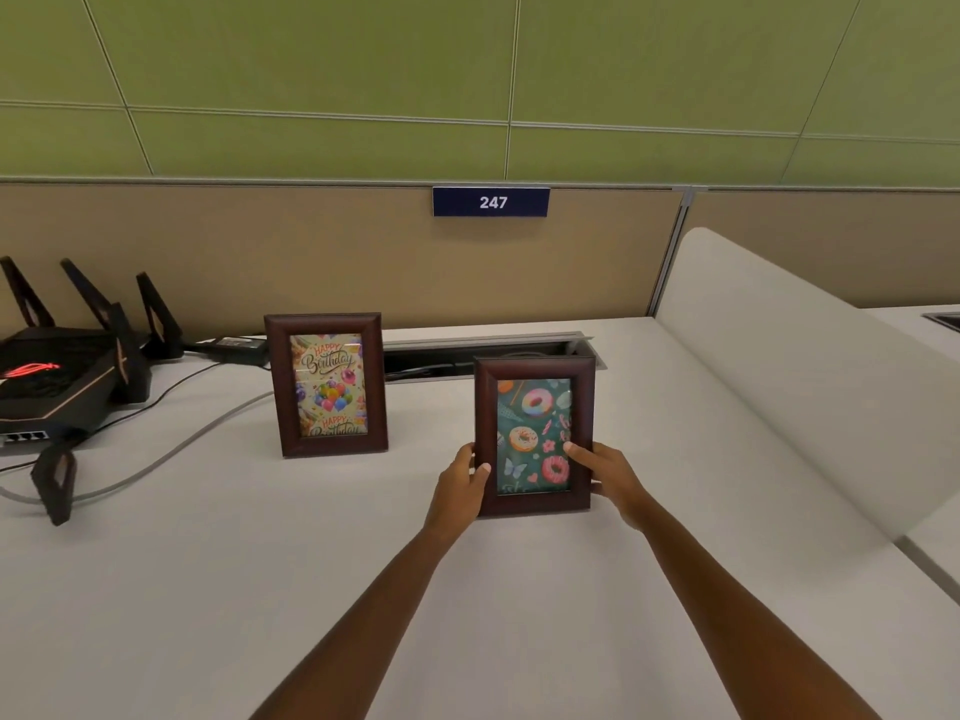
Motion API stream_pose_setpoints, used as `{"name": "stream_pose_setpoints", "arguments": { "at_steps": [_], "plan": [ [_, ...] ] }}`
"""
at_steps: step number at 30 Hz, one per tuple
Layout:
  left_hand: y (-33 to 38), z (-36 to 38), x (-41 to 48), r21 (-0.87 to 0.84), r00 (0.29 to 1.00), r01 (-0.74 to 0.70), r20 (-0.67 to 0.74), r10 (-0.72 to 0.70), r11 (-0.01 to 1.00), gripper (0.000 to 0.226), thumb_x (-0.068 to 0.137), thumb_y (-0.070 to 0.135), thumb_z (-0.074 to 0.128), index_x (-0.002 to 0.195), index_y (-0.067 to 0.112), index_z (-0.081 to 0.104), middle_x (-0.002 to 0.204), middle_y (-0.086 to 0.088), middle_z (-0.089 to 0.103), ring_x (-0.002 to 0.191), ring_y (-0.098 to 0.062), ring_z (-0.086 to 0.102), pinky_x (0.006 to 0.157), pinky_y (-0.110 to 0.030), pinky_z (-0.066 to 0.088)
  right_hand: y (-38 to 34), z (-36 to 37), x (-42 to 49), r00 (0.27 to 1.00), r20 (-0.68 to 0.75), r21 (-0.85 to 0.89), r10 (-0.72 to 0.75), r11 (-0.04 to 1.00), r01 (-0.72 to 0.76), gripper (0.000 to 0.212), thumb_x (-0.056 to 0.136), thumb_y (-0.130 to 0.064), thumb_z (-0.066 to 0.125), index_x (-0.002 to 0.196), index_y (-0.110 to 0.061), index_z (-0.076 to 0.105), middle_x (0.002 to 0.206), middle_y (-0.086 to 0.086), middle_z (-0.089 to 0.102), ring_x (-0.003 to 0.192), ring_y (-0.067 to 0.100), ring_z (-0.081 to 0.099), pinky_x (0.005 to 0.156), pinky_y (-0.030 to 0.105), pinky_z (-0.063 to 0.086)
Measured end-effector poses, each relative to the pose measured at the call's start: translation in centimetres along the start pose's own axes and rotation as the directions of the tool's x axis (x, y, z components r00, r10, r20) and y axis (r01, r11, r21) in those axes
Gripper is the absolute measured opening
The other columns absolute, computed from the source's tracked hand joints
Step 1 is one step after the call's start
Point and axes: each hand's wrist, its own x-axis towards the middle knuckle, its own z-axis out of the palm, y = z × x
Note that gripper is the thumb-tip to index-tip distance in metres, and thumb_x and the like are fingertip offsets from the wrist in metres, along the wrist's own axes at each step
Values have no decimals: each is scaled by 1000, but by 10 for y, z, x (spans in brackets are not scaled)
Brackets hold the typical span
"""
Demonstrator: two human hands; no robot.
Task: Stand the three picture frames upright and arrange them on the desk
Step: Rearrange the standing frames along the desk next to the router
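Note:
Two dark wooden picture frames are in view on the white desk. The birthday frame, with balloons and "Happy Birthday" lettering, stands upright by itself left of centre. The donut frame is upright to its right, its lower edge at the desk surface. My left hand grips the donut frame's lower left side, thumb on the front. My right hand grips its lower right side, thumb on the glass. A third frame is not in view.
A black router with several antennas sits at the far left, with a grey cable curving across the desk. A cable tray slot runs behind the frames. A white divider panel rises on the right. Partition sign reads 247.

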Motion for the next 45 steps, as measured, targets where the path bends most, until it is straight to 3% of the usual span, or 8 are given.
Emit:
{"name": "stream_pose_setpoints", "arguments": {
  "at_steps": [3, 10, 15, 21, 26, 34, 42, 45],
  "plan": [
    [-9, 1, 1, -10, 999, 21, 35, -21, 1000, 40, 97, 17, 37, 134, 0, 36, 137, -18, 48, 125, -31, 47, 104, -44, 44, 1, 0, 10, 997, 13, 74, 71, 995, -72, 27, 89, -20, 51, 111, -5, 53, 117, 18, 61, 102, 30, 59, 90, 43, 49],
    [-13, 0, 9, -75, 999, 17, 40, -14, 997, 35, 96, 10, 39, 129, -3, 40, 132, -20, 52, 121, -32, 51, 101, -46, 46, -3, 1, 19, 984, 152, 189, 93, 974, -122, 25, 86, -3, 40, 109, -4, 48, 110, 14, 58, 109, 30, 53, 91, 37, 46],
    [-9, 5, 22, -114, 1000, 7, 16, -5, 993, 35, 96, 11, 38, 129, -4, 40, 132, -20, 52, 122, -33, 50, 102, -47, 46, -13, -6, 22, 981, 190, 240, 38, 967, -84, 29, 77, -9, 49, 106, -8, 50, 105, 10, 61, 96, 24, 59, 69, 25, 57],
    [13, 23, 50, -158, 997, 10, 71, 2, 987, 33, 97, 10, 37, 126, -4, 42, 131, -21, 53, 119, -35, 52, 100, -50, 46, -25, -35, 36, 990, 134, 215, -47, 977, 17, 50, 63, -22, 51, 111, -8, 51, 100, 6, 64, 91, 23, 63, 77, 32, 55],
    [40, 48, 79, -130, 994, -22, 104, 36, 991, 34, 97, 13, 37, 128, -1, 41, 133, -18, 52, 121, -32, 51, 101, -46, 46, -24, -68, 53, 996, 32, 265, -85, 962, 73, 32, 63, -24, 51, 93, -18, 59, 91, 3, 67, 82, 18, 66, 68, 27, 58],
    [59, 96, 128, -71, 990, -63, 125, 72, 995, 33, 97, 14, 38, 126, 0, 44, 130, -16, 55, 119, -30, 54, 97, -39, 49, -15, -120, 92, 997, -69, 293, -34, 955, 52, 28, 61, -23, 52, 87, -19, 61, 75, -7, 74, 70, 11, 71, 60, 21, 58],
    [65, 130, 162, -54, 989, -77, 123, 84, 996, 32, 96, 12, 39, 125, 0, 46, 127, -18, 57, 117, -31, 55, 96, -38, 50, -8, -152, 125, 991, -133, 319, -8, 946, 50, 14, 79, -16, 49, 87, -17, 60, 84, 0, 69, 70, 14, 69, 57, 22, 59],
    [70, 139, 167, -39, 987, -87, 131, 91, 995, 33, 97, 13, 39, 127, 1, 45, 128, -17, 57, 116, -30, 55, 97, -39, 50, -8, -161, 131, 989, -148, 334, 3, 941, 47, 24, 65, -21, 53, 88, -16, 60, 86, 2, 69, 75, 17, 68, 58, 23, 60]
  ]
}}
